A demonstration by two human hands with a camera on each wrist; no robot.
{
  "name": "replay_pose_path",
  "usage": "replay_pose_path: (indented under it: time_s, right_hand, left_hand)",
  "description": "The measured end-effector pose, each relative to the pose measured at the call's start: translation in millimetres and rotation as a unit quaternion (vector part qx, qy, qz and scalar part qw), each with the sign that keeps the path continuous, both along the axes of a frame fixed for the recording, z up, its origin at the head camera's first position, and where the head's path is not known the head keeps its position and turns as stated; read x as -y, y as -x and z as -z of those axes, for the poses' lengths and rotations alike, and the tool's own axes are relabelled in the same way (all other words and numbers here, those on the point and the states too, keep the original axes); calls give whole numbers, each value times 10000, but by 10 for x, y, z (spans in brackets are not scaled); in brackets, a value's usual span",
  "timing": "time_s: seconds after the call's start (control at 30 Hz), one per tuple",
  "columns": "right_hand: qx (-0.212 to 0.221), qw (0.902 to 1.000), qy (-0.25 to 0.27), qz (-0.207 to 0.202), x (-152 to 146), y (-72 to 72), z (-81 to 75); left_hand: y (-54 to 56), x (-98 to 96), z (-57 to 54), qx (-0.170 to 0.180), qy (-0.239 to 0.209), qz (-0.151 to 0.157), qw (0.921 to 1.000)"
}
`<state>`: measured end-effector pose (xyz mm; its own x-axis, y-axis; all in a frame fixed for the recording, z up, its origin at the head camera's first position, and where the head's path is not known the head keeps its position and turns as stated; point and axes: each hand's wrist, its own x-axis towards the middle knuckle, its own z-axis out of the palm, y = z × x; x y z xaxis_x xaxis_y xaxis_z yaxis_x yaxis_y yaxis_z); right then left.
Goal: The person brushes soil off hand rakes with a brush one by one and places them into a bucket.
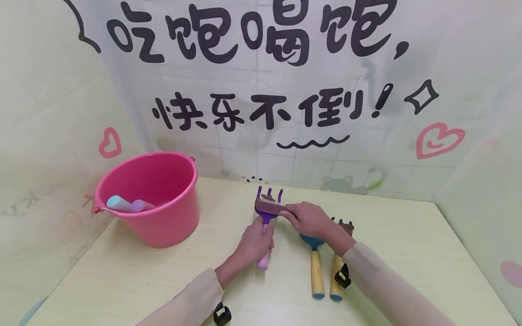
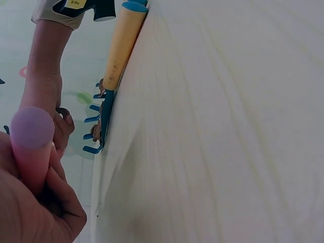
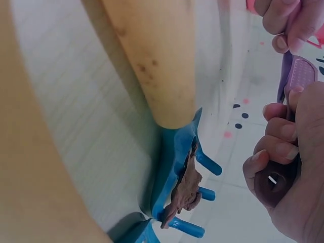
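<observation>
My left hand (image 1: 254,240) grips the pink-purple handle of a small purple hand rake (image 1: 267,218), its tines pointing toward the back wall. In my right hand (image 1: 311,219) is a mauve brush (image 1: 270,207), whose white bristles lie against the rake head. Brown, mud-like stuff (image 1: 267,197) clings among the tines. The right wrist view shows the fingers curled round the brush handle (image 3: 263,190), which has a hole at its end. Below the right forearm lie two blue tools with wooden handles, a blue rake (image 1: 317,274) and another beside it (image 1: 336,283), partly hidden by the arm.
A pink bucket (image 1: 167,226) stands at the left of the pale table (image 1: 163,280), with a light-blue and purple handle (image 1: 122,204) inside it. Brown lumps (image 3: 185,190) stick to the blue tines. A printed sheet (image 1: 253,149) covers the back wall.
</observation>
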<state>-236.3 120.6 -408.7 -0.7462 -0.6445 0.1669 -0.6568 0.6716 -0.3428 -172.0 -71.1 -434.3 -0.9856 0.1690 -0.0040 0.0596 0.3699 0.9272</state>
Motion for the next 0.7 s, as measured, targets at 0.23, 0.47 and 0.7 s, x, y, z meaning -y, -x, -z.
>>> replay_pose_path:
  time_s: [0.23,0.47,0.7]
  right_hand:
    - [-10,9995,-277,119,75,65,8]
    - [-148,9986,-432,261,104,109,26]
    - [-64,9978,-485,448,121,159,-22]
  left_hand:
    - [-12,41,-6,43,46,-125,9999]
    - [-20,60,-3,10,30,-90,10000]
    - [-29,58,-18,-35,80,-125,9999]
